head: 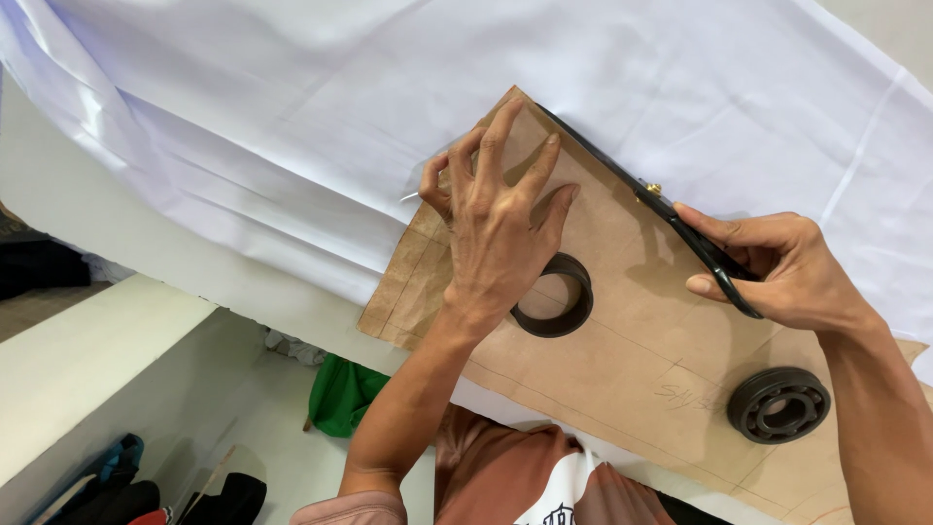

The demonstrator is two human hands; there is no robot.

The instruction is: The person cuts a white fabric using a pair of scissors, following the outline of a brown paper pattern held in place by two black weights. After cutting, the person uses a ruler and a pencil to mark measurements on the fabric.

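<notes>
Gripping black-handled scissors [680, 228], the right hand [787, 272] is closing its fingers through the handle loops, with the blades running up along the far edge of a brown paper pattern [622, 321] toward its top corner. The left hand [496, 233] is holding nothing; it is pressing down on the pattern with spread fingers, near that top corner and just left of the blades.

The pattern is lying on white fabric [292, 107], which is spreading out beyond the pattern on its far side and to its left. Two dark ring-shaped weights are sitting on the pattern: a plain ring [575, 309] right beside the left wrist, and a bearing-like ring [778, 404] toward the pattern's lower right end, well apart from the first.

Judging from the blades hugging the paper's edge, the person is cutting the fabric along the pattern outline, and the cut seems to be nearing the top corner. Going on would call for keeping the paper pinned flat while the blades are advancing, then turning at the corner.

Beyond the pattern's far edge the fabric is lying open and mostly smooth, giving the scissors room. On the pattern's near side the table edge is close, with the floor and a green bundle [342, 394] below it.
</notes>
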